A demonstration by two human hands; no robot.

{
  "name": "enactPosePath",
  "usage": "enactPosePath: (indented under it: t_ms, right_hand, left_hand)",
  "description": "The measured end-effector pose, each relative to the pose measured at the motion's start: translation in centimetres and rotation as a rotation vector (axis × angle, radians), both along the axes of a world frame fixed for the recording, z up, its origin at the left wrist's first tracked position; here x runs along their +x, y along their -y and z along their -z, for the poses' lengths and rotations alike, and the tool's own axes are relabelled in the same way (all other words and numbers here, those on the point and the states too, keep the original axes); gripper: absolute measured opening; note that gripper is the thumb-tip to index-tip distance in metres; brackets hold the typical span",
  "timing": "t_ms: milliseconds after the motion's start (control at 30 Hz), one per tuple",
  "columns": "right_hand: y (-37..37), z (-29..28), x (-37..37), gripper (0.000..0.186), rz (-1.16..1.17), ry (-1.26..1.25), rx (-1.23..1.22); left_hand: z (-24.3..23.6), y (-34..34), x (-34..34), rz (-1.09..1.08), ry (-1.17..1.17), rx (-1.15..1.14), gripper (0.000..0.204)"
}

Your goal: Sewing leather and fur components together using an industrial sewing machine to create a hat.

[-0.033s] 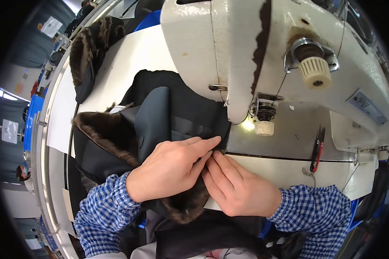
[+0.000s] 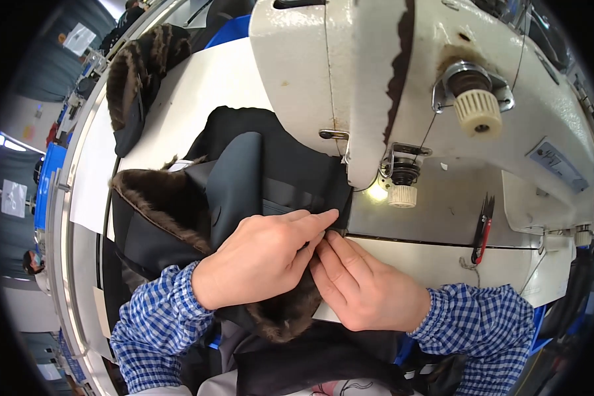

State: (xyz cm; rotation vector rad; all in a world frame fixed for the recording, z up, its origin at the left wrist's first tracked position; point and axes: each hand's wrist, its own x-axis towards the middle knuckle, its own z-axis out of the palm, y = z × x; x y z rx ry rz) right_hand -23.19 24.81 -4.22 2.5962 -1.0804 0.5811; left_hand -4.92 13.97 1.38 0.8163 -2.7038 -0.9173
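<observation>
A dark garment (image 2: 234, 175) with brown fur lining (image 2: 158, 198) lies in folds on the table, left of and in front of the sewing machine's needle area. My left hand (image 2: 257, 257) presses on its right edge, index finger stretched toward the machine, thumb and fingers pinched on the cloth. Close against it, my right hand (image 2: 369, 284) pinches the same edge with its fingertips. The fingertips of both hands meet there, and they hide the exact spot they hold. More brown fur hangs below, between my wrists.
The white sewing machine (image 2: 300, 72) stands over the far right side, with tension knobs on its front. Thread snips (image 2: 484, 231) with a red handle lie on its bed. Another fur-lined piece (image 2: 129, 86) rests at the far left. A person (image 2: 33, 263) appears beyond the left edge.
</observation>
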Motion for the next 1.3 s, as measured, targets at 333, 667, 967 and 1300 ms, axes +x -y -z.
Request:
enactPosePath:
  t_ms: [333,667,967,1300]
  right_hand:
    - [-0.1,-0.2,-0.6,0.041,-0.021,0.066,0.010]
    - [0.6,-0.3,-0.8,0.040,-0.025,0.115,0.028]
    - [1.5,0.4,-1.1,0.041,-0.004,0.141,-0.021]
    - [1.8,0.2,-1.0,0.043,0.037,0.195,0.062]
  left_hand:
    - [-0.8,-0.5,-0.9,0.054,0.049,-0.064,0.040]
    - [-0.9,0.0,-1.4,0.043,0.060,-0.109,0.036]
    - [-1.0,0.9,-2.0,0.065,0.076,-0.170,0.037]
    - [-0.8,1.6,-2.2,0.041,0.087,-0.140,0.032]
